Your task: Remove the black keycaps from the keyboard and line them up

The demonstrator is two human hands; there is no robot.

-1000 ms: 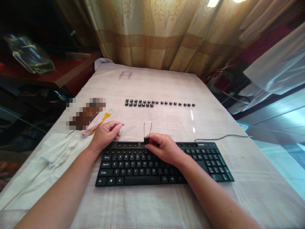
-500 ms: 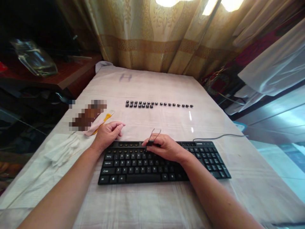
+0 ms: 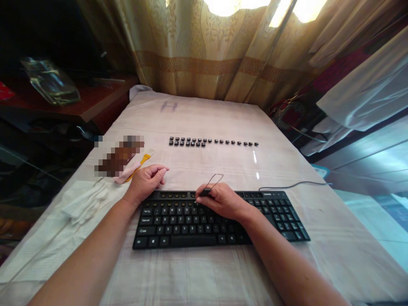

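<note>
A black keyboard [image 3: 178, 223] lies on the cloth-covered table in front of me, several keys gone from its top row. My right hand [image 3: 223, 200] rests on the upper middle of the keyboard, fingers pinched on a wire keycap puller [image 3: 212, 183] that leans to the right. Curled loosely with nothing visible in it, my left hand [image 3: 145, 183] sits on the cloth at the keyboard's upper left corner. A row of removed black keycaps [image 3: 210, 141] lies further back on the table.
A yellow-handled brush [image 3: 142, 161] and a pink cloth [image 3: 127, 172] lie left of my left hand, white gloves [image 3: 84, 203] nearer the left edge. The keyboard's cable [image 3: 293, 185] runs off right. Curtains hang behind; a wooden shelf [image 3: 92, 100] stands at left.
The puller stood upright over the top key row one second ago; my right hand has tipped it over to the right and lowered onto the keyboard. My left hand stayed put.
</note>
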